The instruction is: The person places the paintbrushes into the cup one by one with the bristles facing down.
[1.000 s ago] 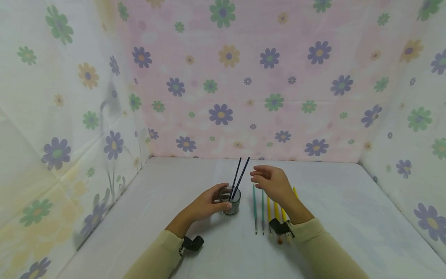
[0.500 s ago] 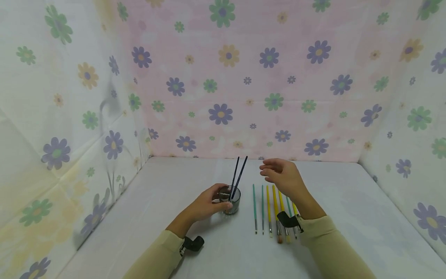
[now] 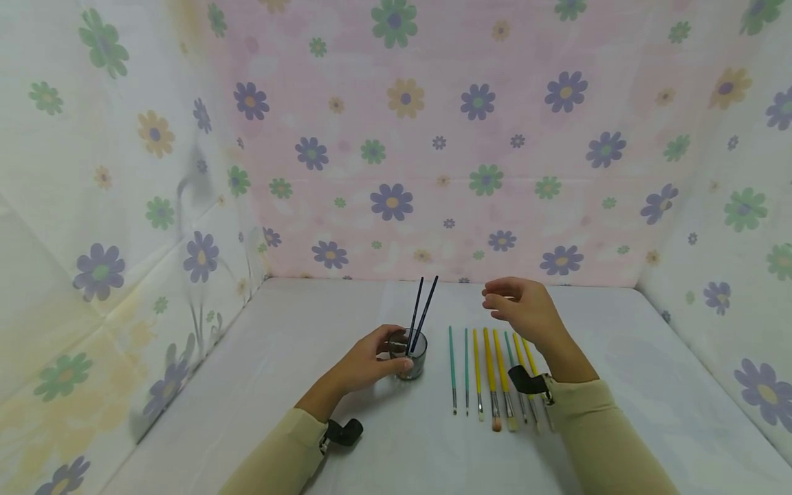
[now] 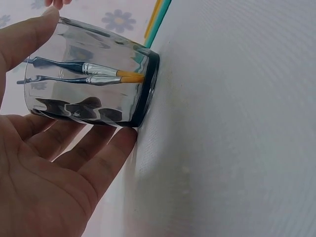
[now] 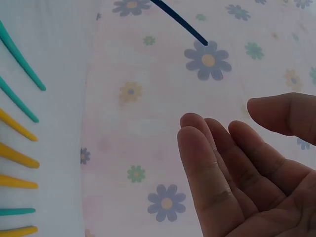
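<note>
My left hand [image 3: 365, 361] holds a clear drinking glass [image 3: 420, 364] that stands on the table, thumb on the near side and fingers round the far side. Two dark blue paintbrushes [image 3: 424, 313] lean in the glass with their handles up. In the left wrist view their orange bristles [image 4: 129, 76] point down at the dark base of the glass [image 4: 94, 106]. My right hand [image 3: 526, 309] is raised over the far ends of a row of paintbrushes, holding nothing. In the right wrist view the right hand [image 5: 247, 182] has relaxed fingers with the thumb apart.
Several paintbrushes lie side by side right of the glass, among them a teal brush [image 3: 452, 368] and a thick yellow brush [image 3: 491, 361]. Their bristles point toward me. A white cloth covers the table [image 3: 260, 385], and flowered curtains [image 3: 346, 220] stand behind and at both sides.
My right hand has moved away from the glass to the right and slightly up, uncovering more of the brush row. The blue brushes tilt slightly more left. My left hand stays on the glass.
</note>
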Available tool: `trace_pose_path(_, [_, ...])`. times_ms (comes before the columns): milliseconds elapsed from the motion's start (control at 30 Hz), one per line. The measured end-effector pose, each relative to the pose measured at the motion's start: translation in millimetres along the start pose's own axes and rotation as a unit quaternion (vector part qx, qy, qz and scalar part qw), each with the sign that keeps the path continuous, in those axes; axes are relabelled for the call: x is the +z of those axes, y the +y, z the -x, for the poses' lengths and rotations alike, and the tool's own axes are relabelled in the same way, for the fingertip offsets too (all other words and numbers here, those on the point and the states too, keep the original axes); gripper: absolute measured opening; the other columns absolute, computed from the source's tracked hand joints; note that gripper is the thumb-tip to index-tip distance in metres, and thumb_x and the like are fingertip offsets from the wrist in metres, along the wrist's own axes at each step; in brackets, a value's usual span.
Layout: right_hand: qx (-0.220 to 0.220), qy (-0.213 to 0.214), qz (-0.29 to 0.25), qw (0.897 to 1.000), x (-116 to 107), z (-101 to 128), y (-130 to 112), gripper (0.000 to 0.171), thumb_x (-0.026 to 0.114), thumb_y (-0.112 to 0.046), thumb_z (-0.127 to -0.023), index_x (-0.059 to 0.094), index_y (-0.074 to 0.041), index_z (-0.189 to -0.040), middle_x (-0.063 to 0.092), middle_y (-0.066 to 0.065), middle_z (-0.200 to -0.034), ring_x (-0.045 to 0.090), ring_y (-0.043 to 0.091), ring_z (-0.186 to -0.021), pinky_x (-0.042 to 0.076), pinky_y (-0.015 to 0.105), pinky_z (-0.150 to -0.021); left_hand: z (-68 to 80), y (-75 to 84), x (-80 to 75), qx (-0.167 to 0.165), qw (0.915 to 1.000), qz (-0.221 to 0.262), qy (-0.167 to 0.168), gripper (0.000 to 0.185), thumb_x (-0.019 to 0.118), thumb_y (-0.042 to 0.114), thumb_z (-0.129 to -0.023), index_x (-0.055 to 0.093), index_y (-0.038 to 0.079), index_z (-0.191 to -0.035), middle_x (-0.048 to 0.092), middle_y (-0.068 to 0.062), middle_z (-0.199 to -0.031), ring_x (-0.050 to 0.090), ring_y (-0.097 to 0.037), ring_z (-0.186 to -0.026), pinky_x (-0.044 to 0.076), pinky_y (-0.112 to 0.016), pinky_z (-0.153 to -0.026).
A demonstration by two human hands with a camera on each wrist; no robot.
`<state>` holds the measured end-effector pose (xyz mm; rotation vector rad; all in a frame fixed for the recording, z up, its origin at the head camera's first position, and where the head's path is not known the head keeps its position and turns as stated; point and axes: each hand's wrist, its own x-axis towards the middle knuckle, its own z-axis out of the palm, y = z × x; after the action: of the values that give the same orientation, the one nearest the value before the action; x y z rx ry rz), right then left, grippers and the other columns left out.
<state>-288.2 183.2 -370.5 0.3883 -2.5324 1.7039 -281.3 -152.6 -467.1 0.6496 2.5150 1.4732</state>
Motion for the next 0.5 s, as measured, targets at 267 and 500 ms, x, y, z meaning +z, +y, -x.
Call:
trace_pose_path(267, [0.026,-0.014,0.020,0.999,-18,-1,10,0.036,0.065,-0.022,-0.104,0.063,-0.003,-0.134,0.067,0.020,-0.131,0.072,0.033,-0.112,0.062,0.034,-0.089,1.5,4.7,0.4,-0.006,0.9999,-0.009,0.005,0.073,0.078,0.046,-0.092,0.046,0.019,-0.152,0.062,-0.001,-0.142,0.059,-0.027,-0.135,0.047,-0.053,-0.113])
trace_pose_path(500, [0.062,-0.019,0.005,0.998,-39,0,22,0.042,0.066,-0.024,-0.103,0.060,0.001,-0.136,0.062,0.026,-0.137,0.073,0.031,-0.111,0.062,0.031,-0.089,2.9,8.6,0.8,-0.012,0.9997,-0.018,0.007,0.073,0.078,0.049,-0.091,0.047,0.021,-0.151,0.063,-0.001,-0.141,0.058,-0.027,-0.136,0.046,-0.053,-0.114])
